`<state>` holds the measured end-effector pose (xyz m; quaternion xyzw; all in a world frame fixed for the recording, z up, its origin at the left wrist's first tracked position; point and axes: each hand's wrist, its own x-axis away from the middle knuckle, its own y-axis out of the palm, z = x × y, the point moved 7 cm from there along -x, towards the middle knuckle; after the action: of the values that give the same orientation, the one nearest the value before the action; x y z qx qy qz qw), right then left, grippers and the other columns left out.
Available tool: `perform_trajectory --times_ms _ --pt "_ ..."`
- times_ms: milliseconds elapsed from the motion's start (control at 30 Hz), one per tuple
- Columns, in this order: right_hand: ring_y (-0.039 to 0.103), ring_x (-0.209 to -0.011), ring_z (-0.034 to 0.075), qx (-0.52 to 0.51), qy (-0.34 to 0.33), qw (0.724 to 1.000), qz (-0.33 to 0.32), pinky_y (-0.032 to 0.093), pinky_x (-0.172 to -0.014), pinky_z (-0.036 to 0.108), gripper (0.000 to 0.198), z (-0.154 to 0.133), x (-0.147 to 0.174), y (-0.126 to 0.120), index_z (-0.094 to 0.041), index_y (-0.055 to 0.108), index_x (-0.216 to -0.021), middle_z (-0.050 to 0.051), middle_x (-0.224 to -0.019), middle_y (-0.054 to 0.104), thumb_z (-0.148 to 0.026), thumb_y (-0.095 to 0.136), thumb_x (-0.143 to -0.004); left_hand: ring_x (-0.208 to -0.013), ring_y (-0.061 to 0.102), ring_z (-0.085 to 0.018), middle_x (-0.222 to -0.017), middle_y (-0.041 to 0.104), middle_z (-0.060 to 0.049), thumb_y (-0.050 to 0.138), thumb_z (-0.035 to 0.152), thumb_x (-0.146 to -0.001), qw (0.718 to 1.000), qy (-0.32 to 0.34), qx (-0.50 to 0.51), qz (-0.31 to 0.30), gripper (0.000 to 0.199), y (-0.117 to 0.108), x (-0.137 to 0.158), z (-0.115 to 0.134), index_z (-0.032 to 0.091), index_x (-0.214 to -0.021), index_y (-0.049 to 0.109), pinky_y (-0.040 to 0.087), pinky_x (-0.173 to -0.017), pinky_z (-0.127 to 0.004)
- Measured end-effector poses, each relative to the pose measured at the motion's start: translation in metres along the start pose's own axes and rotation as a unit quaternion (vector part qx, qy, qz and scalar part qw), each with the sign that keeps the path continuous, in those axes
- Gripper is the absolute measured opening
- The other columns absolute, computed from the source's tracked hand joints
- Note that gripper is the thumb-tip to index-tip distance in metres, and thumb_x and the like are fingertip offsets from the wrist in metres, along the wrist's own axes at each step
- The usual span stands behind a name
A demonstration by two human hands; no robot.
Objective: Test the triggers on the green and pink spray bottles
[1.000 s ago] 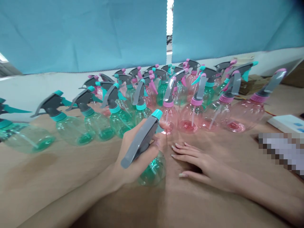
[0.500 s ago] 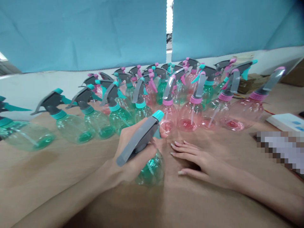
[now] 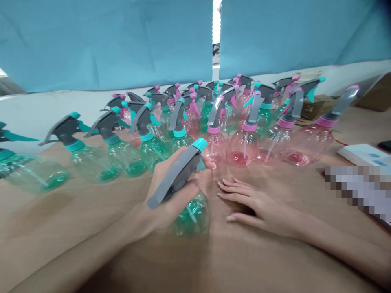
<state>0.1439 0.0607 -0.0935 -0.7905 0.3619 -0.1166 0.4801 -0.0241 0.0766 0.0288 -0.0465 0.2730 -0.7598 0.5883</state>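
Spray bottles (image 3: 154, 151) on table (image 3: 241, 260) — boxes (image 3: 320, 107) behind (right)

The view has edged right; the held spray head (image 3: 174, 171) seems slightly turned.

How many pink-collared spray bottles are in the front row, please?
4, side by side: the first bottle just beyond the left hand, then the second bottle, third bottle and, rightmost, fourth bottle. Pink ones behind are partly hidden.
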Motion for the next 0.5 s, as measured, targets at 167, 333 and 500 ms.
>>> perform_trajectory --times_ms 167,333,500 --pt "0.032 -0.144 0.028 0.024 -0.006 1.0 -0.001 0.029 -0.117 0.052 0.054 -0.001 -0.002 0.0 -0.018 0.05 -0.142 0.01 -0.154 0.041 -0.049 0.051 -0.097 -0.057 0.045 -0.011 -0.088 0.063 0.001 0.056 0.02 -0.077 0.999 0.023 0.043 -0.003 0.025 0.007 0.001 0.004 0.024 -0.101 0.054 0.042 -0.055 -0.026" --pt "0.034 -0.143 0.029 0.05 -0.016 0.999 -0.011 0.031 -0.116 0.049 0.059 -0.006 -0.004 -0.004 -0.018 0.053 -0.14 0.01 -0.153 0.042 -0.055 0.052 -0.095 -0.061 0.054 -0.013 -0.074 0.056 0.005 0.064 0.025 -0.08 0.997 0.009 0.062 -0.035 0.032 0.008 0.004 -0.003 0.026 -0.108 0.048 0.048 -0.061 -0.027" --pt "0.038 -0.139 0.037 0.059 -0.004 0.998 -0.028 0.035 -0.111 0.055 0.091 -0.015 -0.009 -0.009 -0.015 0.047 -0.145 0.017 -0.151 0.044 -0.072 0.064 -0.076 -0.065 0.056 -0.014 -0.079 0.057 0.004 0.067 0.031 -0.083 0.996 0.031 0.069 -0.045 0.027 0.009 0.01 0.0 0.026 -0.104 0.051 0.051 -0.067 -0.029"
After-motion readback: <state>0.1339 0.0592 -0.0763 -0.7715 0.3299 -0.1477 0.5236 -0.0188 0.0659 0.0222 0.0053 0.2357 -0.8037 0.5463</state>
